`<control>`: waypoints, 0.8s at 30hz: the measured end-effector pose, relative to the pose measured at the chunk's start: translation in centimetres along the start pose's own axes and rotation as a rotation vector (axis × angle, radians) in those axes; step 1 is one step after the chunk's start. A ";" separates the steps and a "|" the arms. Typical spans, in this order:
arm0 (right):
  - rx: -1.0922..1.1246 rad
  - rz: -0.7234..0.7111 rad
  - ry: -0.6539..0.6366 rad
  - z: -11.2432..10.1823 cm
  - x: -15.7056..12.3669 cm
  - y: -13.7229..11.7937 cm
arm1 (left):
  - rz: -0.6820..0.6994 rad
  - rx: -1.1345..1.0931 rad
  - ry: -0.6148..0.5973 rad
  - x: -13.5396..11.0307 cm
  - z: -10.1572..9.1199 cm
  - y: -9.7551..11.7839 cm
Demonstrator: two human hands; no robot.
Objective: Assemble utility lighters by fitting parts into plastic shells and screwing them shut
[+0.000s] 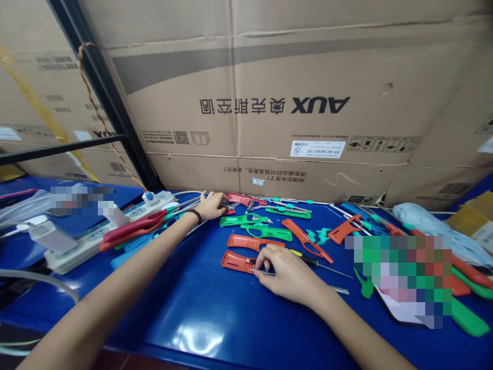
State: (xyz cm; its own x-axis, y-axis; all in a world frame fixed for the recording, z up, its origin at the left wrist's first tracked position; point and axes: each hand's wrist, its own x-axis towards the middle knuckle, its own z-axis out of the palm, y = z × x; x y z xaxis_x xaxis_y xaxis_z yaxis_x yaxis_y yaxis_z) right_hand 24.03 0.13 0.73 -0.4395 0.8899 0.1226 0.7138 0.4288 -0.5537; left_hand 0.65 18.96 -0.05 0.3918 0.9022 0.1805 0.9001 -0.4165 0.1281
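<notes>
On the blue counter (185,313), front of the row: near orange shell (235,261), long axis approx. L–R, just L of the R hand (287,271), the nearer one, fingers curled narrow at its R end; can't tell if gripping. L hand (211,205) farther back, by red shell (245,198); grip unclear.

White glare brightens the near blue tabletop (173,295); what pixelated patches cover, I can't tell.
</notes>
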 end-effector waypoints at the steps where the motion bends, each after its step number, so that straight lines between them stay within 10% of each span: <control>1: 0.008 0.000 0.003 0.0 0.0 0.1 | 0.004 0.003 -0.020 0.4 0.0 -0.1; 15: 0.064 0.016 0.011 0.4 0.4 0.8 | 0.161 0.021 -0.097 0.1 -1.4 -1.1; 24: 0.078 -0.039 0.021 0.1 0.4 0.9 | 0.151 -0.131 0.099 -1.6 -3.1 -1.2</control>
State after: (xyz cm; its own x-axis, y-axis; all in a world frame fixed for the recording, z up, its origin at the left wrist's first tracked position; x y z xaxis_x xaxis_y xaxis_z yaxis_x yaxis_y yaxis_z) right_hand 24.42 0.83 0.24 -0.4541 0.8760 0.1626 0.6510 0.4509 -0.6107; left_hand -1.63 17.65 2.58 0.4934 0.8159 0.3015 0.7977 -0.5626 0.2171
